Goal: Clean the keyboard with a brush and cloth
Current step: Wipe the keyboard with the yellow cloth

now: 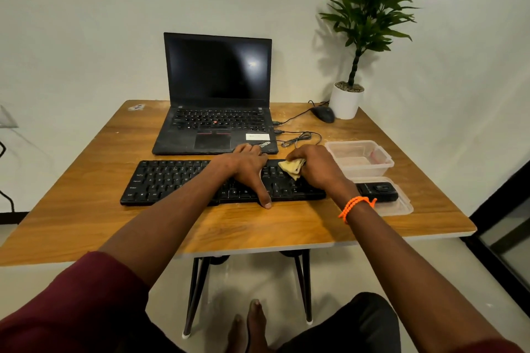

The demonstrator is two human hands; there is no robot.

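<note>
A black keyboard (172, 180) lies across the middle of the wooden table (258, 226). My left hand (248, 166) rests flat on its right half, fingers reaching over the far edge and thumb stretched down past the near edge. My right hand (315, 165) grips a folded yellow cloth (292, 167) and presses it on the keys near the keyboard's right end. No brush is visible.
An open black laptop (218, 94) stands behind the keyboard, with cables (298, 137) trailing right to a black mouse (323, 114). A clear plastic container (360, 157) sits at right, its lid (401, 206) holding a black device (378, 192). A potted plant (347, 100) stands at the back right.
</note>
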